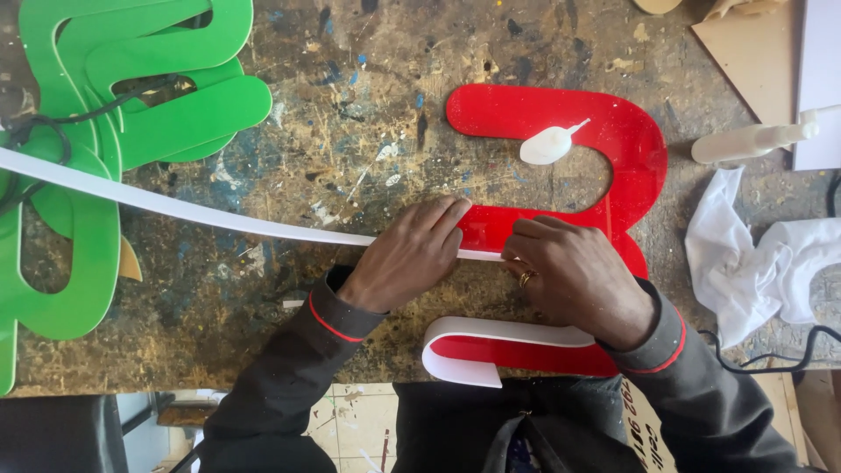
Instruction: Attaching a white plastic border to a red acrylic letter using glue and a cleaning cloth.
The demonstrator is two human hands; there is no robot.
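A large red acrylic letter shape lies flat on the paint-stained workbench. A long white plastic strip runs from the left edge across to the letter and wraps around its lower curve. My left hand presses the strip against the letter's edge with fingers flat. My right hand, wearing a ring, pinches the strip against the red edge just beside it. Both hands touch the strip.
Green acrylic letter shapes are stacked at the left with a black cable over them. A small white glue bottle lies on the red letter. Another white bottle, a crumpled white cloth and brown board are at the right.
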